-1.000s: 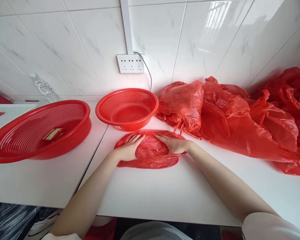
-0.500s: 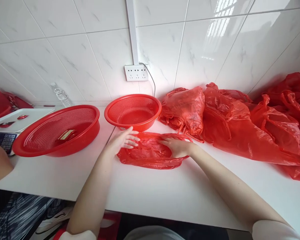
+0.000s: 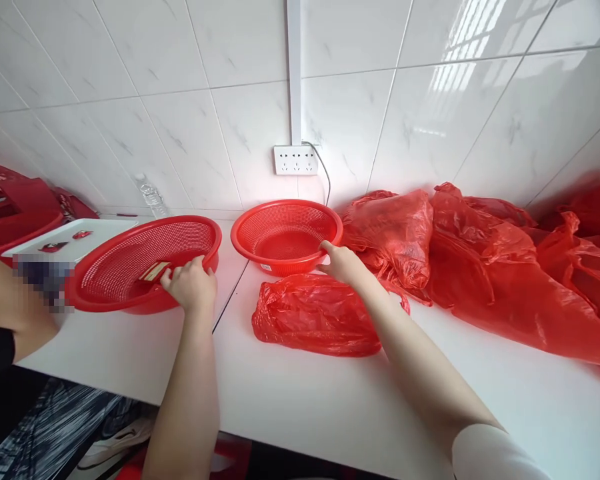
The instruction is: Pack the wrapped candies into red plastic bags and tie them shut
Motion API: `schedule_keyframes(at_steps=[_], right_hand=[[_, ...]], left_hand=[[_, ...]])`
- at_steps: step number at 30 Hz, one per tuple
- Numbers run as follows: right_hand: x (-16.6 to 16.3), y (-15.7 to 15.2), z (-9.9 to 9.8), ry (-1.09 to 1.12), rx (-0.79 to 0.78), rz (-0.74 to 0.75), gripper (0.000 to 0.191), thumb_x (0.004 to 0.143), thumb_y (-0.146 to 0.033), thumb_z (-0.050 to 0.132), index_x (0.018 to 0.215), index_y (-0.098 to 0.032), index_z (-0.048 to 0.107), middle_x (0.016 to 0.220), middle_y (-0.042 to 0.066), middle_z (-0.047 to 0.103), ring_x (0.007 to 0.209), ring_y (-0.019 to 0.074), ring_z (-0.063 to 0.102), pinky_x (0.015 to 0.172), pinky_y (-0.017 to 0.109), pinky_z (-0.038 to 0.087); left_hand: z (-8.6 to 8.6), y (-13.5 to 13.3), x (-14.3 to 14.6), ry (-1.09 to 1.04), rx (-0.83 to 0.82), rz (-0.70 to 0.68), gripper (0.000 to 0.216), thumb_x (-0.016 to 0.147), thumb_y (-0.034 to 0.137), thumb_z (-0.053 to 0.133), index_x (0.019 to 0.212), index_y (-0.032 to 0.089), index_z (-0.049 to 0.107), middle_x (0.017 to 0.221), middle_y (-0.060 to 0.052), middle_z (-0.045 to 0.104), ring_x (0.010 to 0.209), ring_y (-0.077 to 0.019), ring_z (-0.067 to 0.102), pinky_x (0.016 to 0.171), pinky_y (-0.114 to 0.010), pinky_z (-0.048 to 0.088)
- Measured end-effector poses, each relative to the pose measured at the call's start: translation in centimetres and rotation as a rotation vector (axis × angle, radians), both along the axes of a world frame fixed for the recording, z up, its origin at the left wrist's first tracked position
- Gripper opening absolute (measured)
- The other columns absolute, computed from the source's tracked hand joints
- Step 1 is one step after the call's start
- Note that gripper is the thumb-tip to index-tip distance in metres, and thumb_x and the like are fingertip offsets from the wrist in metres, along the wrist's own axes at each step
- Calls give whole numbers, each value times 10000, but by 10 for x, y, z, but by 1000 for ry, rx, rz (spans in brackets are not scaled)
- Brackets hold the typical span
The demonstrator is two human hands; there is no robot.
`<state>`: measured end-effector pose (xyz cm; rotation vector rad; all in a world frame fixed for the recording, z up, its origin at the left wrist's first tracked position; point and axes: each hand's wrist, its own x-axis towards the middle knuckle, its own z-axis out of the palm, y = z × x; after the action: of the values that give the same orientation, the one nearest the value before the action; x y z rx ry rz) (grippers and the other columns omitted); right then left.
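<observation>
My left hand (image 3: 191, 283) is closed over the near right rim of the large red plastic basket (image 3: 97, 305), its fingers curled inward. Just beyond those fingers, a small packet with a cream label (image 3: 155, 271) lies in the basket. My right hand (image 3: 344, 262) pinches the near right rim of a smaller round red basket (image 3: 250, 254), thumb outside. Nothing shows inside this one. Below my right hand and forearm, an opened red plastic bag (image 3: 310, 320) rests on the white table, touched by neither set of fingers as far as I can see.
Filled red plastic bags (image 3: 505, 267) heap along the wall at right. On the left, a scale's white tray (image 3: 93, 233) carries two small red packets, with a clear bottle (image 3: 151, 195) behind. Another person's arm (image 3: 10, 300) reaches in there. A power strip (image 3: 296, 160) hangs on the tiled wall.
Both hands have left the red plastic bag. My left hand moved left onto the large basket's rim; my right moved up to the smaller basket's rim. The view has shifted left.
</observation>
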<state>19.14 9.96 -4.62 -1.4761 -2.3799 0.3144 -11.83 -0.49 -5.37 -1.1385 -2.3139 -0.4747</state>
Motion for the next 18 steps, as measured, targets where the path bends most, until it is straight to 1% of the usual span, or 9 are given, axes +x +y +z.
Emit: schedule_keyframes(at_steps=[2,3,5,7,9,11,14,16,18], right_hand=[[-3,9,-7,29,3,-24,373,834,-392,670,1128,-184,571,959,107,718,893,255,688,749,308,484],[-3,11,-7,47,8,-31,342,834,-392,670,1091,-191,569,949,91,717,879,237,686,740,295,482],[5,10,0,102,36,-19,285,813,-369,689,1017,-208,572,903,53,713,831,205,679,718,274,475],[19,3,17,182,74,5,253,769,-337,721,943,-221,577,814,16,697,750,181,660,683,264,467],[38,-6,37,269,103,14,240,730,-307,739,897,-231,584,743,-13,673,682,161,636,656,262,466],[58,-17,56,342,129,-5,261,702,-295,749,904,-244,591,735,-30,669,676,153,631,660,266,480],[84,-30,75,467,180,-36,306,689,-339,760,930,-250,594,834,-21,690,729,157,649,708,293,515],[96,-35,81,556,213,-42,318,708,-387,752,936,-238,587,908,8,694,766,166,655,735,317,530],[102,-37,82,619,236,-40,314,737,-413,730,939,-229,575,954,42,688,793,177,653,744,333,536]], left_hand=[[-3,2,2,22,-22,10,327,806,177,495,1084,174,666,905,-115,713,930,-279,608,974,-457,326],[-4,2,2,27,-30,14,332,792,145,471,1062,175,662,889,-109,708,910,-274,607,954,-450,329],[-5,3,2,16,-38,12,366,764,91,437,1043,184,655,869,-100,700,890,-269,602,925,-441,331],[-5,2,0,-14,-33,-2,411,743,67,435,1067,192,654,860,-99,695,891,-275,600,921,-443,326],[-4,0,-2,-47,-19,-13,433,736,67,453,1092,195,662,846,-105,689,914,-291,597,938,-456,320],[-2,-2,-2,-64,0,-49,433,755,81,465,1116,200,672,853,-111,688,947,-302,597,961,-465,320],[1,-4,2,-36,4,-196,409,803,112,474,1139,217,681,949,-105,706,1034,-286,595,1054,-468,289],[3,-4,9,-4,-14,-341,392,827,126,481,1147,231,682,1020,-86,714,1094,-263,586,1162,-489,162],[3,-3,16,-11,-46,-478,386,844,129,480,1147,257,684,1064,-60,714,1127,-248,578,1200,-533,-6]])
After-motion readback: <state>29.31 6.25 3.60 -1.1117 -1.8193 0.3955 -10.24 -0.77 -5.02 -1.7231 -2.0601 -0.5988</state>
